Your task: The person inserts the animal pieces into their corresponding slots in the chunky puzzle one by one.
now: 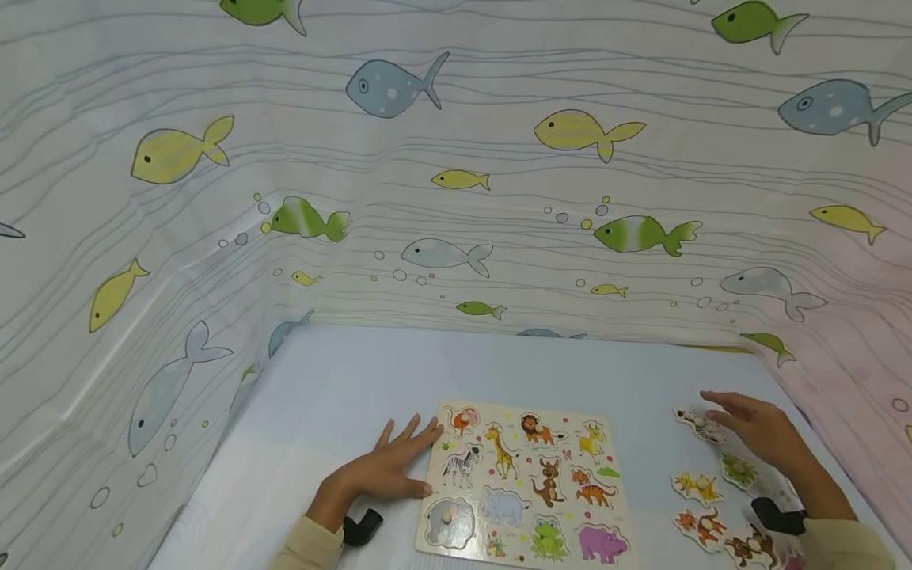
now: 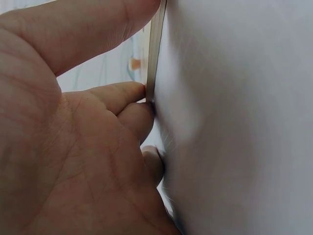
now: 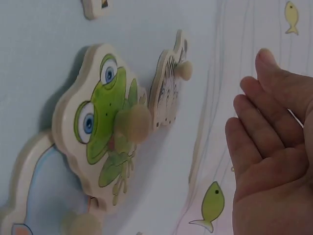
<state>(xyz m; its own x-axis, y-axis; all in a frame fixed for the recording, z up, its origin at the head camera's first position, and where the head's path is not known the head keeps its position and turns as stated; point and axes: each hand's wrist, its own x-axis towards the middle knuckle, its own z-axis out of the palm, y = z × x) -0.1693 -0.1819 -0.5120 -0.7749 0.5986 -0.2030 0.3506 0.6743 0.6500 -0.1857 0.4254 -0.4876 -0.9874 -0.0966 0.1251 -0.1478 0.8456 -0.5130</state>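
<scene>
My left hand (image 1: 381, 471) rests at the left edge of a wooden animal puzzle board (image 1: 621, 511), fingers spread and thumb out. In the left wrist view, its fingertips (image 2: 139, 90) touch the side of the board. A knobbed elephant piece (image 1: 449, 524) lies in the board's lower left corner. On the right, my right hand (image 1: 765, 431) hovers over the zebra piece (image 1: 701, 426), its fingers loosely bent and holding nothing. The right wrist view shows that palm apart from the zebra piece (image 3: 166, 93) and the frog piece (image 3: 100, 122), both with round knobs.
Below the zebra lie the frog piece (image 1: 739, 470), a yellow animal piece (image 1: 697, 487), a tiger piece (image 1: 701, 526) and a brown animal piece (image 1: 751, 548). Fish-patterned sheeting (image 1: 399, 293) walls the pale tabletop (image 1: 399, 364) at the back and both sides.
</scene>
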